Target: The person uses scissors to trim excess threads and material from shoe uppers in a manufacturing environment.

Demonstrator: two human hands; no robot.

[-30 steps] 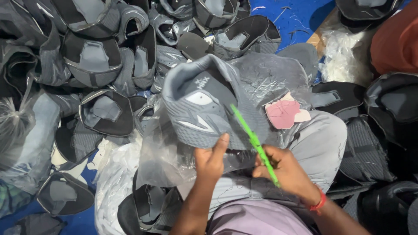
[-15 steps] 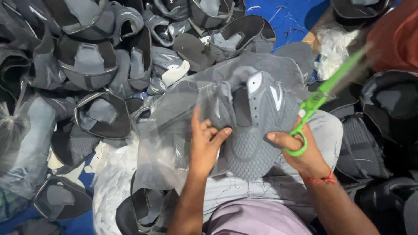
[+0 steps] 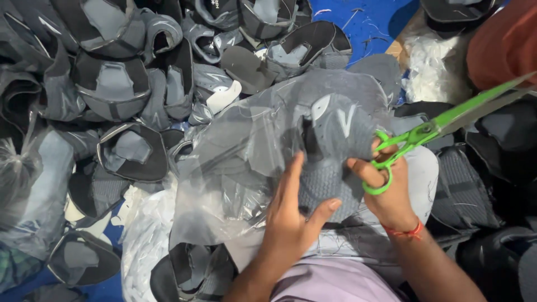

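A grey knitted shoe upper with pale markings lies on my lap under a sheet of clear plastic. My left hand presses flat on the upper and the plastic, fingers spread. My right hand grips the right side of the upper while holding green-handled scissors by the loop. The scissor blades point up and to the right, away from the upper, and look closed.
Piles of grey and black shoe uppers cover the blue floor to the left and behind. More dark uppers lie to the right. A white fluffy wad and a reddish object sit at the top right.
The upper was turned over and rotated on my lap. My right hand swung the scissors from across the upper out to the right. My left hand slid further onto the upper.
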